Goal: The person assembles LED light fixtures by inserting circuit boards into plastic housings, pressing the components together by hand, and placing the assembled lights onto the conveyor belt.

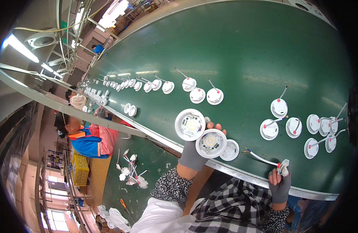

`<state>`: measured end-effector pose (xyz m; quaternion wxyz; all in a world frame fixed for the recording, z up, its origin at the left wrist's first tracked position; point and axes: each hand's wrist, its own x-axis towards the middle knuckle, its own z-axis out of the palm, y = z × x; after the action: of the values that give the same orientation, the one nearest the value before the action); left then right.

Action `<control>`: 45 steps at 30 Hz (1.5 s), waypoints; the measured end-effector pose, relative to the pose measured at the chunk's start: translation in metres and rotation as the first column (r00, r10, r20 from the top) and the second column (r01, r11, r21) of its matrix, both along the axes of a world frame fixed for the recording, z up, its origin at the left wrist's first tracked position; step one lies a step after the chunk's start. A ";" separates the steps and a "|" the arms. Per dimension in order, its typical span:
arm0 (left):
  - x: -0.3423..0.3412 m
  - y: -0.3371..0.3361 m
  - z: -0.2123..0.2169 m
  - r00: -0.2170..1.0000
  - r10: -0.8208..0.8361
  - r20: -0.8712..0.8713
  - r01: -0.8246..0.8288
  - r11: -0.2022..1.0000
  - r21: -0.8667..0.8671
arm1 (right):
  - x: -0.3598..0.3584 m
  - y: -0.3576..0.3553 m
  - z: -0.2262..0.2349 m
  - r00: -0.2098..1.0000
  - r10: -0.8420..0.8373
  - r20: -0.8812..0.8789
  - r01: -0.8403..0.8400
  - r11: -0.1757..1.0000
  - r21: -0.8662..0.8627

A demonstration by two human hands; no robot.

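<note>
My left hand (193,157), in a grey fingerless glove, is closed on two round white LED downlights. The upper downlight (190,125) and the lower downlight (211,143) face up and show their circuit boards; they hide most of my fingers. Right beside them a white downlight (230,150) lies at the conveyor's near edge. My right hand (280,187), gloved alike, pinches a small white part (283,167) above that edge. From this part a white cable (261,158) with a red grommet and bare coloured wire ends reaches left.
A green conveyor belt (241,46) carries white downlights with cables, such as one downlight (215,96) ahead and several at right. Below left, a green bench (113,171) holds white cabled parts (133,171) and orange-handled scissors (123,202). A person in blue and orange (87,141) sits along the belt.
</note>
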<state>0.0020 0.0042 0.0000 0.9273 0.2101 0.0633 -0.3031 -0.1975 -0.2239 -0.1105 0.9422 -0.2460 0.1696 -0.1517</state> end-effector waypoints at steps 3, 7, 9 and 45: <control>0.001 -0.001 -0.003 1.000 -0.011 0.010 0.011 1.000 -0.022 | 0.000 0.000 -0.002 1.000 -0.005 -0.005 0.005 1.000 0.010; 0.001 0.000 -0.003 1.000 -0.005 0.000 0.005 1.000 -0.024 | 0.001 0.001 -0.005 0.999 0.008 0.050 -0.008 1.000 0.003; 0.001 0.000 -0.001 1.000 -0.003 -0.012 0.003 1.000 -0.030 | 0.002 0.002 -0.005 0.998 0.003 0.057 -0.003 1.000 -0.002; 0.011 0.005 -0.019 0.934 -0.177 0.312 0.138 0.980 0.143 | 0.006 0.011 -0.003 0.998 -0.027 -0.053 0.030 0.998 0.059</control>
<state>0.0132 0.0092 -0.0193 0.8838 0.3159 -0.0886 -0.3336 -0.1911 -0.2128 -0.1136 0.9421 -0.2192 0.2021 -0.1535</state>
